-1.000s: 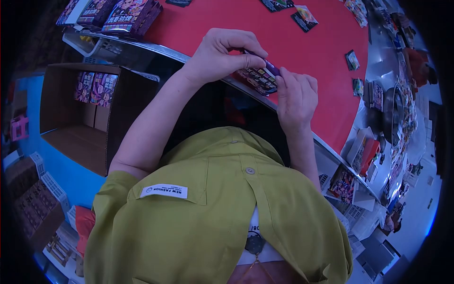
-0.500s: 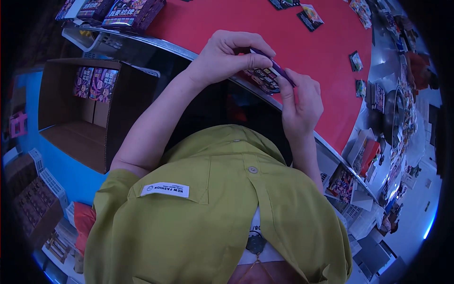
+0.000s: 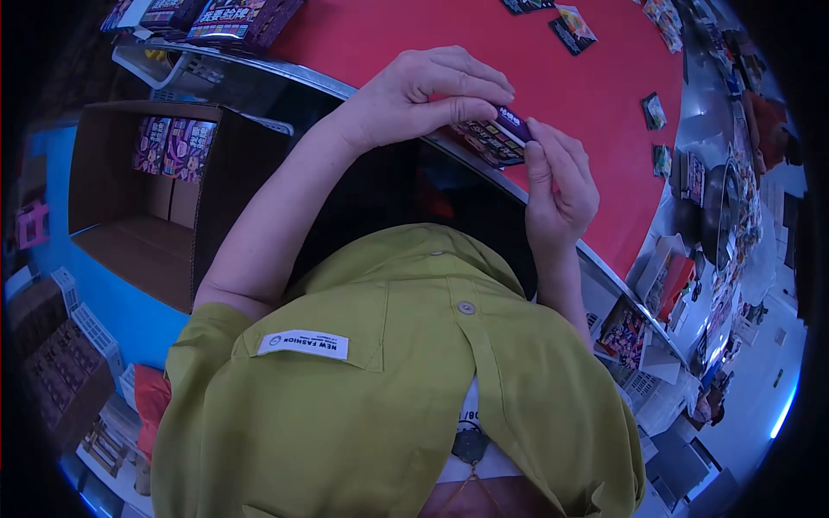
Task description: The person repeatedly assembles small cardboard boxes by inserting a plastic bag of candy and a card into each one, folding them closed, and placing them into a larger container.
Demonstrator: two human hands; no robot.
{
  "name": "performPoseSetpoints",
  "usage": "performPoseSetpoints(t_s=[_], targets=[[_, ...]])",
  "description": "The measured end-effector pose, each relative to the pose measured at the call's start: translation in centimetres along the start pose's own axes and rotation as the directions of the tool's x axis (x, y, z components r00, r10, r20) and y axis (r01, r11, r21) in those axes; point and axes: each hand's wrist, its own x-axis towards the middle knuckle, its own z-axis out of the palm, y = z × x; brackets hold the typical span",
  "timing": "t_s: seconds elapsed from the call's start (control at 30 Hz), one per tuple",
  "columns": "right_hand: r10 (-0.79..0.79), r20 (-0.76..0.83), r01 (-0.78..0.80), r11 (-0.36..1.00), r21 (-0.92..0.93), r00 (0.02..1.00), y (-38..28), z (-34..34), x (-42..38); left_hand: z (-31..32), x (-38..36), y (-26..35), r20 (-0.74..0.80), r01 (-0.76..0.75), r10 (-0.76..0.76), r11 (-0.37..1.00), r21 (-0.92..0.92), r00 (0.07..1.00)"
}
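Observation:
A small purple printed card box [image 3: 490, 141] is held over the near edge of the red tabletop [image 3: 596, 112]. My left hand [image 3: 432, 93] grips its left end, thumb on the near side and fingers over the far side. My right hand [image 3: 561, 177] pinches the right end between thumb and fingers. The narrow purple side with white lettering faces up, and the colourful printed face turns toward me. Part of the box is hidden behind my left fingers.
Larger purple boxes [image 3: 233, 22] stand at the table's far left. Below the edge, an open carton [image 3: 129, 250] contains similar printed boxes [image 3: 175, 148]. Small packets [image 3: 573, 30] lie on the table. At right are a black round pan [image 3: 721, 211] and a tray [image 3: 661, 276].
Both hands have shifted slightly to the right with the box. The box has turned a little, so its lettered purple side shows more. My right fingers have moved along its end.

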Motion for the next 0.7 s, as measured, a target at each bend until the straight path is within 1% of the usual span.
performPoseSetpoints(t_s=[0.03,0.07,0.1,0.13,0.17,0.2,0.23,0.27,0.3,0.37,0.47,0.5,0.53,0.57,0.6,0.63,0.67,0.7], targets=[[0.054,-0.013,-0.051,0.986,0.157,0.998,0.3,0.2,-0.1,0.0,0.0,0.1,0.001,0.037,-0.037,0.998,-0.058,0.999],[0.052,-0.014,-0.049,0.986,0.158,0.999,0.5,0.4,-0.3,0.0,0.0,0.2,0.005,0.072,-0.072,0.991,-0.115,0.997],[0.003,-0.013,-0.001,0.986,0.166,1.000,0.8,0.5,-0.5,0.3,0.0,0.3,0.005,0.071,-0.071,0.991,-0.113,0.997],[-0.045,-0.010,0.046,0.984,0.175,0.999,1.1,0.5,-0.6,0.8,-0.2,0.6,-0.006,0.188,-0.202,0.923,-0.335,0.979],[-0.047,-0.009,0.048,0.983,0.178,0.999,1.3,0.4,-0.6,1.1,-0.3,0.8,0.010,0.282,-0.328,0.795,-0.538,0.945],[-0.114,-0.006,0.114,0.984,0.134,0.993,1.5,0.4,-0.5,0.9,-0.3,0.9,0.009,0.282,-0.328,0.797,-0.534,0.945],[-0.178,-0.001,0.178,0.980,0.088,0.984,1.7,0.3,-0.4,0.8,-0.3,1.1,0.032,0.318,-0.362,0.770,-0.553,0.932],[-0.179,0.000,0.178,0.980,0.089,0.984,1.8,0.4,-0.5,0.7,-0.3,1.2,0.054,0.354,-0.396,0.739,-0.573,0.917],[-0.199,-0.005,0.199,0.976,0.089,0.980,1.9,0.4,-0.5,0.7,-0.3,1.1,0.051,0.353,-0.397,0.741,-0.571,0.916],[-0.223,-0.019,0.224,0.970,0.093,0.975,2.0,0.7,-0.4,0.6,-0.2,0.7,0.113,0.333,-0.411,0.516,-0.789,0.905],[-0.233,-0.015,0.233,0.971,0.054,0.972,1.7,0.5,-0.4,0.6,-0.1,1.1,0.104,0.341,-0.438,0.507,-0.792,0.893],[-0.262,0.025,0.263,0.965,-0.024,0.965,1.4,0.3,-0.5,0.7,-0.3,0.9,0.105,0.340,-0.435,0.509,-0.790,0.894],[-0.287,0.065,0.292,0.951,-0.101,0.956,1.2,0.2,-0.5,0.7,-0.6,0.5,0.099,0.311,-0.386,0.535,-0.786,0.917],[-0.290,0.056,0.295,0.949,-0.107,0.955,1.4,0.2,-0.4,0.7,-0.6,0.2,0.096,0.278,-0.332,0.561,-0.779,0.938],[-0.294,0.033,0.295,0.952,-0.085,0.955,1.7,0.3,-0.3,1.1,-0.5,0.5,0.097,0.275,-0.325,0.564,-0.778,0.941],[-0.298,0.009,0.298,0.953,-0.061,0.954,2.0,0.4,-0.3,1.8,-0.3,1.4,-0.080,0.241,-0.409,0.673,-0.699,0.909],[-0.305,-0.003,0.304,0.950,-0.070,0.952,2.2,0.3,-0.1,2.1,-0.1,2.1,-0.262,0.222,-0.450,0.770,-0.598,0.854],[-0.294,-0.073,0.288,0.954,-0.080,0.953,2.3,0.2,0.1,1.8,0.0,2.6,-0.257,0.210,-0.430,0.777,-0.593,0.865]])
